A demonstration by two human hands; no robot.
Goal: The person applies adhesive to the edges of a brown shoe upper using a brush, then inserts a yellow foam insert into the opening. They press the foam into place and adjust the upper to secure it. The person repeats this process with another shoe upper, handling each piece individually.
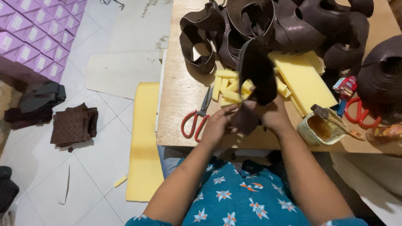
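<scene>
Both my hands hold one dark brown leather piece [255, 69] upright over the front of the wooden table [180, 96]. My left hand [217, 123] grips its lower end from the left. My right hand [274, 115] pinches it from the right, fingers closed around the strip. Just behind the piece lie several small yellow foam strips [226, 86] beside a larger yellow foam slab [303, 79]. A heap of similar dark brown leather pieces [276, 25] fills the back of the table.
Red-handled scissors [197, 117] lie left of my hands. A glue pot with a brush [322, 125] sits to the right, near a second pair of red scissors [362, 113]. On the floor: a long yellow foam sheet [144, 142], brown fabric stack [73, 125], purple boxes [37, 29].
</scene>
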